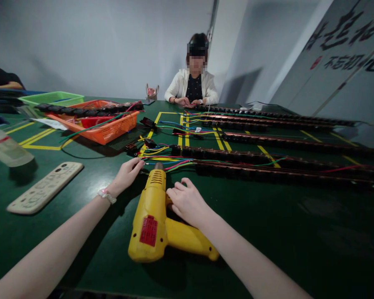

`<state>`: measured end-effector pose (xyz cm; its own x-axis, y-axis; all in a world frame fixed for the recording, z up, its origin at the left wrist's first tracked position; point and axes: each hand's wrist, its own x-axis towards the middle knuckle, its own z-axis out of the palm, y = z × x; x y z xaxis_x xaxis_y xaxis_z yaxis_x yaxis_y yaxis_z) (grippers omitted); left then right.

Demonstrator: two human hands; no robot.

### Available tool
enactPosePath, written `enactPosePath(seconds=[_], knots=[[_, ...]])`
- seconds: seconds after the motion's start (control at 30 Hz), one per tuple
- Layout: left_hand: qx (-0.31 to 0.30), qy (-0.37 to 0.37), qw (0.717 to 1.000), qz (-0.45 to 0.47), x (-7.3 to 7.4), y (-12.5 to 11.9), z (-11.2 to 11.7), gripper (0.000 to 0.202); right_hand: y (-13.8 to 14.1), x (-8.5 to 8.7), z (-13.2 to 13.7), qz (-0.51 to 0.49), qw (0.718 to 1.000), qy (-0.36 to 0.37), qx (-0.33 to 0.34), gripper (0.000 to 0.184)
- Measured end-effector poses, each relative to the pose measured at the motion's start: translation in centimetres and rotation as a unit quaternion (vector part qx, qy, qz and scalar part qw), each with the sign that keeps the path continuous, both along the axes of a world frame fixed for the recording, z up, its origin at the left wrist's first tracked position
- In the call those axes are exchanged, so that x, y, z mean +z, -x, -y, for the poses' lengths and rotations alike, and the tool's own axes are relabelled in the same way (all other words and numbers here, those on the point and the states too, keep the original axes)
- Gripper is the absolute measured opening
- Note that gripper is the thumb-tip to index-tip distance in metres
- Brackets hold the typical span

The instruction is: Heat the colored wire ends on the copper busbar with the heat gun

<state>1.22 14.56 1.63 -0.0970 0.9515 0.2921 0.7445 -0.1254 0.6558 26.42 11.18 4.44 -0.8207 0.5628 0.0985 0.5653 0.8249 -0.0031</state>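
A yellow heat gun [152, 203] lies on its side in front of me, its nozzle facing away and its handle pointing right. My right hand [187, 201] has its fingers curled at the gun's trigger, above the handle. Just left of the nozzle, my left hand [127, 176] pinches the ends of coloured wires between thumb and fingers. These wires [177, 163] in blue, pink, green and yellow run past the nozzle tip to a long black strip assembly [252, 170] on the right. The exact wire ends are partly hidden by my fingertips.
More long black strips [299, 143] lie across the green table [283, 232]. An orange basket [112, 128], a green basket [52, 98], a patterned phone-shaped object [46, 187] and a plastic bottle [8, 147] are at left. A person [191, 85] sits opposite.
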Motion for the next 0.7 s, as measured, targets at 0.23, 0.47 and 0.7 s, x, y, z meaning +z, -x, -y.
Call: enactPosePath(seconds=[0.23,0.47,0.7], knots=[[0.001,0.002,1.0,-0.012,0.1,0.1,0.2,0.045,-3.6,0.3,-0.9,-0.006,0.999,-0.004,-0.045,0.018],[0.006,0.0,1.0,-0.019,-0.1,0.3,0.2,0.046,-6.0,0.6,-1.4,-0.015,0.997,-0.019,-0.076,0.018],[-0.006,0.008,0.999,-0.045,-0.4,0.7,0.0,0.049,-7.1,0.5,-1.3,-0.014,0.997,-0.024,-0.072,0.018]])
